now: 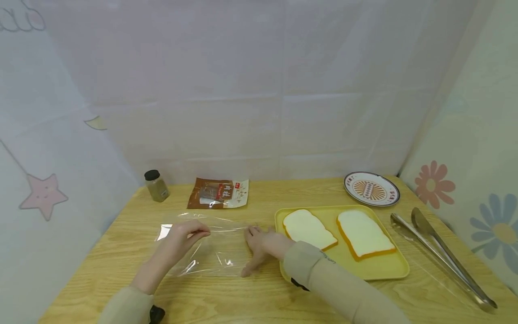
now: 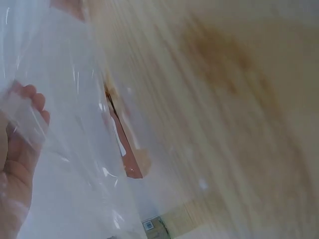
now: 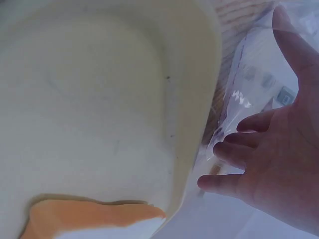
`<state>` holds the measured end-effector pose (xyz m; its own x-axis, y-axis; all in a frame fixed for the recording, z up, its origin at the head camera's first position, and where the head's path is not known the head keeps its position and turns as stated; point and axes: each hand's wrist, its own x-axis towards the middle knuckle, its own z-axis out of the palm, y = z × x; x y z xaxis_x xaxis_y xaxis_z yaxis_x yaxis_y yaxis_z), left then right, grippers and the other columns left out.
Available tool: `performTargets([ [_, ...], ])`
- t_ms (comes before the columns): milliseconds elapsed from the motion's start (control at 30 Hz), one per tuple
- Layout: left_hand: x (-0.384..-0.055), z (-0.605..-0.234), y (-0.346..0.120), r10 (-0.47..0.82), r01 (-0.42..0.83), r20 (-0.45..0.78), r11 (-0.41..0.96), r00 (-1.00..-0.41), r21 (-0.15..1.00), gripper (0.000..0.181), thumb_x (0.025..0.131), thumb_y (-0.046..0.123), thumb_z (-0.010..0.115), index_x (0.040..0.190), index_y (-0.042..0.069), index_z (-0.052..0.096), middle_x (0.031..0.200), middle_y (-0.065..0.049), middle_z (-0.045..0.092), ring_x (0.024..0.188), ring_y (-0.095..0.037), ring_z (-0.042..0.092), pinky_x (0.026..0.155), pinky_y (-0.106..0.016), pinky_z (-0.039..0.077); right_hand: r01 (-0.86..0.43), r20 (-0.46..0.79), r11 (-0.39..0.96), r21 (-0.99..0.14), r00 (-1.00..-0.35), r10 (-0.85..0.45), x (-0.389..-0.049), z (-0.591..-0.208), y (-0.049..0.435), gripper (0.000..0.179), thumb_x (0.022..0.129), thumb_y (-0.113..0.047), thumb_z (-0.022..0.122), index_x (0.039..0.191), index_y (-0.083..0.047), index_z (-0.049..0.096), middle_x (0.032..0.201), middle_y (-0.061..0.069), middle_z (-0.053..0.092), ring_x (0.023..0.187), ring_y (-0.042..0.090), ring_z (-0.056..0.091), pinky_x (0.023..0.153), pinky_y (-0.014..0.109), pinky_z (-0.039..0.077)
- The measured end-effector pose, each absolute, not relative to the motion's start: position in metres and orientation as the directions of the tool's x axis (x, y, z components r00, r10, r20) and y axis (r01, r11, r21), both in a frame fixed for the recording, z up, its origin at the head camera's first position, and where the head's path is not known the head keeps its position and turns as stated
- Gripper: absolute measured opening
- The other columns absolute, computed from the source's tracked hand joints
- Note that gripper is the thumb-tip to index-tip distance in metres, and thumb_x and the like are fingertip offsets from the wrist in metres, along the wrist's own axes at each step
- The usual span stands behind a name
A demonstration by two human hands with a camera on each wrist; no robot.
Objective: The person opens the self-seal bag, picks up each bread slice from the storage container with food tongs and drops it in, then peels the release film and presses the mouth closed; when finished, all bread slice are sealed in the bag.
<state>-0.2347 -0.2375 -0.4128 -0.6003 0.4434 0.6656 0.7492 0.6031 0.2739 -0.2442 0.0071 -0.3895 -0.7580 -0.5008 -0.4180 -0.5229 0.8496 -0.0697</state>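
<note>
A clear plastic bag lies flat on the wooden table, left of a yellow tray. My left hand pinches the bag's upper left part with curled fingers; in the left wrist view those fingers show through the plastic film. My right hand lies flat with spread fingers on the bag's right edge, beside the tray. The right wrist view shows that hand on the bag, next to the tray rim.
Two white bread slices lie on the tray. A patterned plate sits behind it and metal tongs lie to its right. A spice jar and a brown packet stand near the back wall.
</note>
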Motion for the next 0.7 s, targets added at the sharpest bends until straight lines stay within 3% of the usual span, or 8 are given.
performTargets([
  [200, -0.234, -0.413, -0.240, 0.425, 0.684, 0.608, 0.671, -0.671, 0.286, 0.013, 0.074, 0.001, 0.076, 0.084, 0.009, 0.074, 0.083, -0.001, 0.074, 0.073, -0.011, 0.069, 0.065, -0.020, 0.057, -0.530, -0.388, 0.833, -0.158, -0.743, -0.546, -0.243, -0.376, 0.023, 0.103, 0.078, -0.062, 0.065, 0.150, -0.005, 0.017, 0.158, 0.012, 0.015, 0.146, 0.023, 0.016, 0.119, 0.041, 0.022],
  [400, -0.233, -0.410, -0.241, 0.403, 0.627, 0.553, 0.717, -0.730, 0.305, 0.013, 0.076, 0.003, 0.075, 0.088, 0.008, 0.075, 0.088, -0.003, 0.074, 0.077, -0.016, 0.071, 0.068, -0.025, 0.059, -0.513, -0.295, 0.813, -0.275, -0.760, -0.579, -0.246, -0.364, 0.049, 0.088, 0.090, -0.054, 0.055, 0.151, -0.005, 0.016, 0.158, 0.013, 0.015, 0.146, 0.027, 0.015, 0.118, 0.052, 0.017],
  [700, -0.231, -0.410, -0.243, 0.387, 0.626, 0.573, 0.717, -0.723, 0.306, 0.012, 0.076, 0.000, 0.074, 0.085, 0.007, 0.074, 0.083, -0.003, 0.074, 0.072, -0.015, 0.070, 0.064, -0.022, 0.058, -0.473, -0.117, 0.739, -0.479, -0.800, -0.588, -0.235, -0.340, 0.116, 0.080, 0.094, -0.048, 0.052, 0.150, -0.004, 0.017, 0.156, 0.017, 0.018, 0.144, 0.034, 0.018, 0.117, 0.051, 0.021],
])
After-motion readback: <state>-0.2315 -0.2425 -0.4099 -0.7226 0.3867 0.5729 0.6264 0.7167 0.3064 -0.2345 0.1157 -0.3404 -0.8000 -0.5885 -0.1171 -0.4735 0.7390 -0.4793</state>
